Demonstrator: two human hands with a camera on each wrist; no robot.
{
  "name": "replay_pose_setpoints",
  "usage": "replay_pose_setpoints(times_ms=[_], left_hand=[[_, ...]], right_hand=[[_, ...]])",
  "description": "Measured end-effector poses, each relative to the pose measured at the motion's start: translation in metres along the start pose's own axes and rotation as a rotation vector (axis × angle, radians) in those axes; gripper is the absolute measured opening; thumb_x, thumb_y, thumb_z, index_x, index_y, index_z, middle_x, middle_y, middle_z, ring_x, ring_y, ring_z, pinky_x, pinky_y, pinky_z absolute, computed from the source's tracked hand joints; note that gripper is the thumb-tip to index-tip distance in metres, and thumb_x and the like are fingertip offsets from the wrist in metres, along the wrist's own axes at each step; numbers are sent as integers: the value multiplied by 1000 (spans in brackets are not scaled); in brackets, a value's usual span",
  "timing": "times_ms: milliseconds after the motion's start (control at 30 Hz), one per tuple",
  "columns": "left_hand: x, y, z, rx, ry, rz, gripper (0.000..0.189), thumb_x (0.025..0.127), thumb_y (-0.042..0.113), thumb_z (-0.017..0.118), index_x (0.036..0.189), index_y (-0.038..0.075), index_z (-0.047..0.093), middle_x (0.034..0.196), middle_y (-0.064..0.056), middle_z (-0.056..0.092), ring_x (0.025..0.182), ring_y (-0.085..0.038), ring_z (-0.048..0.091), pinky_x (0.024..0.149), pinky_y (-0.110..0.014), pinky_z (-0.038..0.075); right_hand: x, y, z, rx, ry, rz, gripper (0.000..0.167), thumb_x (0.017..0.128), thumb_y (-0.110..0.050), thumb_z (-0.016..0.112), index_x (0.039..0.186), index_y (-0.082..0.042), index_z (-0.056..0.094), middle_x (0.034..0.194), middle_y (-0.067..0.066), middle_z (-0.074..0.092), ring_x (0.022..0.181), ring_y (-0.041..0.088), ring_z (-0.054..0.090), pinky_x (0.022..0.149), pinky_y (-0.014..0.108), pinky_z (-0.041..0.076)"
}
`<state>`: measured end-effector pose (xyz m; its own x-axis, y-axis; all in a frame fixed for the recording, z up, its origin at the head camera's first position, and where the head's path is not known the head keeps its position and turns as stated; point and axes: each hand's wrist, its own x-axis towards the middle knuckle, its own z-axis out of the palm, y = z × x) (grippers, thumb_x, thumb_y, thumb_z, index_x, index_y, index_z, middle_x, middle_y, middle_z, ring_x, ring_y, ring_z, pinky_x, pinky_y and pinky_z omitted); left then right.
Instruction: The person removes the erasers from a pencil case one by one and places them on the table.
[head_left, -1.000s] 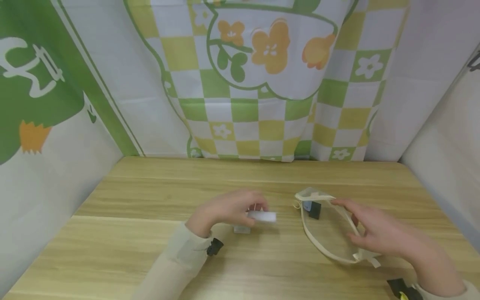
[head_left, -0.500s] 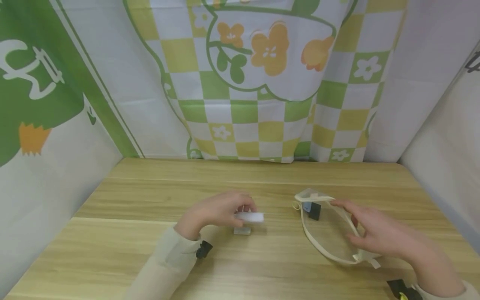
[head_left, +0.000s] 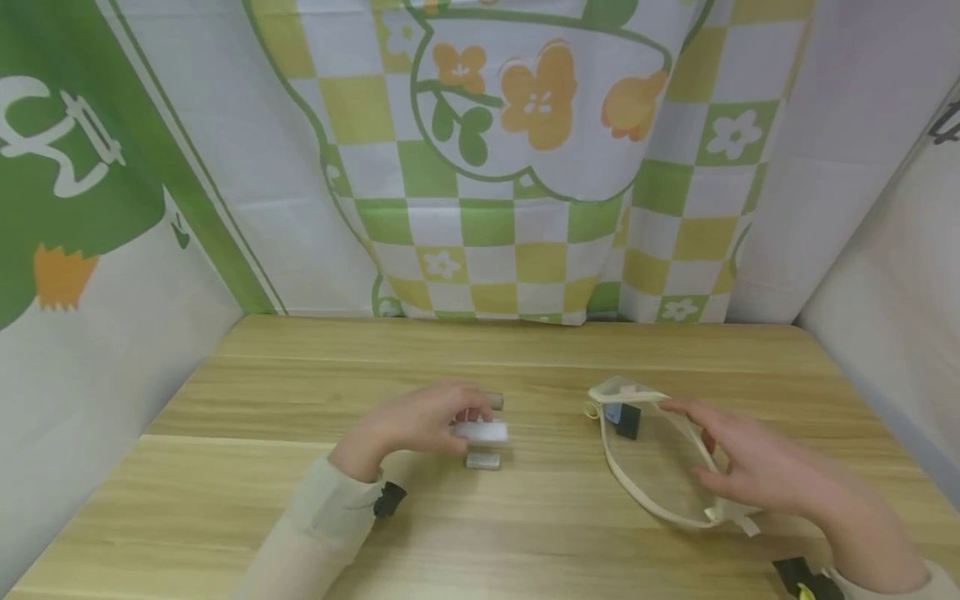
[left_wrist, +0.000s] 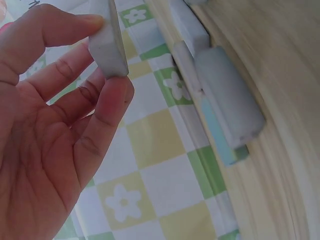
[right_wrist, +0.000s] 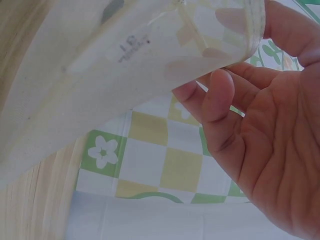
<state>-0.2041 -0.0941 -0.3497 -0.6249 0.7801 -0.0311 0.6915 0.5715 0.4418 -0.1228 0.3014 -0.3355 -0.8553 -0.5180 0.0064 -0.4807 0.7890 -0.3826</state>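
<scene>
My left hand (head_left: 427,425) pinches a white rectangular block (head_left: 482,432) between thumb and fingers, above the table. In the left wrist view that block (left_wrist: 109,45) looks pale grey with flat sides. Just in front of it, a smaller whitish block (head_left: 483,461) lies on the wood. A greyish-brown end of something (head_left: 495,401) peeks out behind the fingers. On the right, my right hand (head_left: 757,454) grips the edge of a see-through zip pouch (head_left: 660,479) with cream edging, holding its mouth apart. Inside the pouch is a small black and blue item (head_left: 626,421).
In the left wrist view, a grey block (left_wrist: 230,95), a light-blue piece (left_wrist: 215,132) and another pale block (left_wrist: 190,25) lie close together on the wooden table (head_left: 300,358). A patterned curtain (head_left: 487,225) hangs along the back edge.
My left hand has moved left with the white block, away from the pouch, uncovering the greyish-brown end behind it. The right hand and pouch have stayed in place.
</scene>
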Motion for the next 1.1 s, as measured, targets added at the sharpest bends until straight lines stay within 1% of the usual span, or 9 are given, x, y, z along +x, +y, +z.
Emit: replay_pose_setpoints(times_ms=[233, 367, 467, 633, 767, 967, 1033, 1100], left_hand=[[-8, -6, 1, 10, 0, -25, 37, 77, -2, 67, 113, 7, 69, 102, 0, 65, 87, -13, 54, 78, -27, 48], [-12, -9, 2, 21, 6, -27, 35, 77, -1, 67, 112, 6, 68, 101, 0, 64, 86, -14, 54, 77, -27, 48], [-15, -11, 1, 22, 13, -26, 35, 76, -2, 66, 110, 5, 69, 96, 1, 62, 83, -14, 53, 75, -25, 47], [-19, -14, 1, -2, 16, -43, 35, 75, -3, 67, 110, 4, 69, 96, 0, 63, 82, -14, 53, 73, -24, 46], [-23, -16, 1, -26, 4, -57, 37, 75, -3, 68, 111, 4, 69, 95, 1, 64, 81, -12, 53, 73, -24, 47], [-27, -20, 1, -24, -2, -70, 38, 75, -4, 68, 112, 6, 70, 93, 2, 62, 80, -12, 51, 72, -25, 46], [-29, -21, 2, -24, -2, -71, 36, 76, -4, 68, 110, 7, 71, 90, 2, 61, 78, -12, 51, 70, -24, 45], [-31, -22, 4, -26, -5, -77, 35, 76, -4, 68, 108, 8, 71, 87, 3, 60, 76, -12, 50, 67, -23, 44]], right_hand=[[1, -1, 0, -1, 1, 9, 76, 83, -11, 74, 149, -7, 37, 84, -1, 54, 57, -3, 40, 51, 21, 39], [0, -1, -1, 2, -5, 15, 75, 83, -12, 73, 149, -8, 37, 87, 1, 55, 56, -3, 42, 51, 21, 39], [0, -1, -1, 4, -7, 19, 75, 84, -12, 73, 149, -8, 37, 90, 3, 57, 57, -3, 44, 52, 21, 40], [-1, -1, -1, 11, -19, 30, 75, 84, -13, 73, 149, -9, 36, 90, 4, 58, 55, -2, 44, 51, 21, 40], [-1, -1, -2, 15, -23, 26, 75, 84, -12, 73, 150, -8, 36, 89, 4, 57, 53, -2, 43, 51, 21, 40], [0, -1, -3, 26, -40, 46, 75, 85, -13, 72, 150, -9, 35, 90, 4, 58, 52, -1, 43, 50, 21, 40], [0, -1, -2, 32, -45, 53, 76, 85, -13, 73, 150, -10, 35, 91, 5, 58, 53, -1, 44, 50, 22, 40], [0, -1, -1, 29, -40, 42, 76, 84, -13, 73, 150, -9, 35, 91, 4, 58, 55, -1, 44, 51, 22, 40]])
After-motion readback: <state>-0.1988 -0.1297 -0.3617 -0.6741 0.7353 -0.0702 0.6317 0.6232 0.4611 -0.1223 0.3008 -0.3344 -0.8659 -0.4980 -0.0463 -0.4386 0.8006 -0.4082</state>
